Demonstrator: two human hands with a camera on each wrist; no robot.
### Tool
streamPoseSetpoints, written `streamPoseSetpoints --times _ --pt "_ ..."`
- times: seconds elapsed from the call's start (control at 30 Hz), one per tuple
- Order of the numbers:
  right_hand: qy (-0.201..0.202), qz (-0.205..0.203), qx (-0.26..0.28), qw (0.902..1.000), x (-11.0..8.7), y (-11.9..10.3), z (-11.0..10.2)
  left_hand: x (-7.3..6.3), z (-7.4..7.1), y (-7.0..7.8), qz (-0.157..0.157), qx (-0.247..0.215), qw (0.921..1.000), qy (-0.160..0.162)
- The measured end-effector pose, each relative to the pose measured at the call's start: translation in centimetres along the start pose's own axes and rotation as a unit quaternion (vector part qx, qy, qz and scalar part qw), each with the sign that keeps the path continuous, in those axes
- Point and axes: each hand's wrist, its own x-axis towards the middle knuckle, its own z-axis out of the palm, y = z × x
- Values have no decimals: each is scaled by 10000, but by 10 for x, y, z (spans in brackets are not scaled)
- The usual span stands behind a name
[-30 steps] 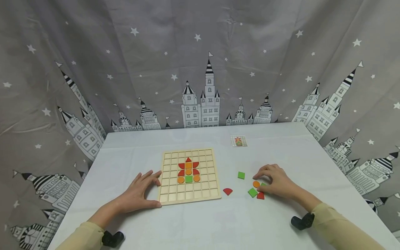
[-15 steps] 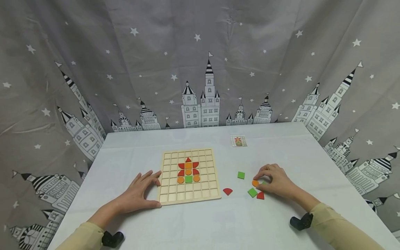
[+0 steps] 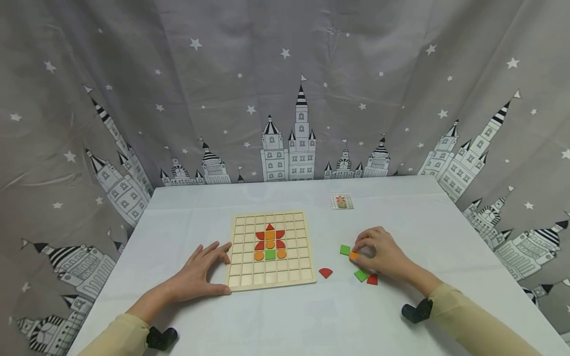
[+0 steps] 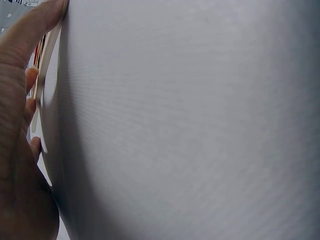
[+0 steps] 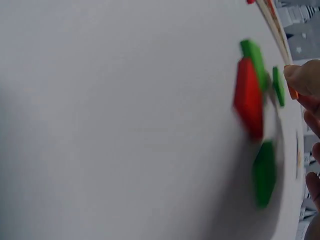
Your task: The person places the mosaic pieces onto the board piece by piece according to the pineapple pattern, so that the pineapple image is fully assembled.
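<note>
In the head view my right hand (image 3: 384, 252) pinches an orange round tile (image 3: 354, 256) between thumb and fingers. The right wrist view shows the orange tile (image 5: 293, 93) edge-on at the thumb tip. My left hand (image 3: 198, 274) rests by the wooden grid board (image 3: 294, 276), spread thumb and fingertips touching its left edge. Red, orange and green tiles form a figure on the board, with a green square (image 3: 270, 254) at its bottom middle. Beneath the right hand lie a green tile (image 3: 361, 276) and a red quarter-round tile (image 3: 372, 280); another green tile (image 5: 264, 172) shows in the right wrist view.
A green square tile (image 3: 345, 249) lies just left of the right hand's fingertips. Nearer the board is a red fan-shaped tile (image 3: 325, 273). A small pattern card (image 3: 341, 201) lies toward the back of the white table (image 3: 285, 326). A grey castle-print curtain (image 3: 178, 99) hangs behind.
My right hand has taken the orange round tile from the loose group and moved left and away from me with it. My left hand stays at the board's edge.
</note>
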Motion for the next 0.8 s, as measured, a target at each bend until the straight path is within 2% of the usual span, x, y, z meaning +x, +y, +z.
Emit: streamPoseSetpoints --times 0.1,0.23,0.43,0.57,0.8 --pt "40 -168 21 9998 16 -15 6 0 0 0 6 -4 10000 1" --pt "-97 -412 98 9991 39 -40 17 0 -1 0 35 -18 10000 8" --pt "-307 -1166 244 9924 67 -76 45 0 0 0 82 -38 10000 10" --pt "-483 -1516 295 9868 79 -97 65 -1 0 -1 48 -35 10000 0" --pt "-707 -1671 214 9832 89 -123 92 -1 0 -2 83 -24 10000 47"
